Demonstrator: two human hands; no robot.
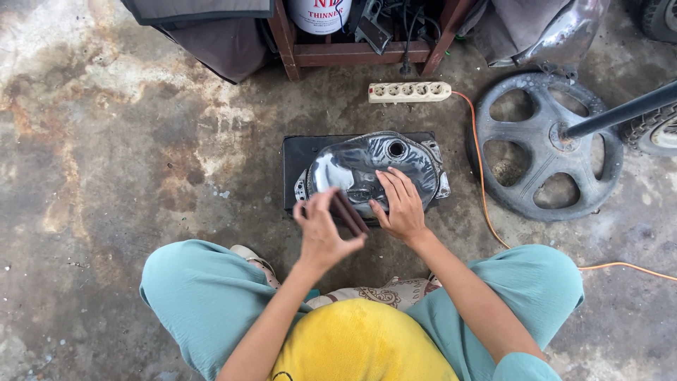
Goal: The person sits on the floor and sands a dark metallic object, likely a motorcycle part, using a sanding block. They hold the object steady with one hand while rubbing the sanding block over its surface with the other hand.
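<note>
Head view, left hand (pixel 321 229) pinching dark folded sanding sheet (pixel 348 213), right hand (pixel 400 202) beside it, fingers flat on bare metal fuel tank (pixel 367 168), black mat (pixel 300 159) beneath tank

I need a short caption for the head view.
Left hand holds dark sheet; right hand rests on metal tank.

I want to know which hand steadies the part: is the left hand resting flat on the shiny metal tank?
No. The right hand rests flat on the shiny dented metal tank, while the left hand holds a folded dark reddish-brown abrasive sheet.
</note>
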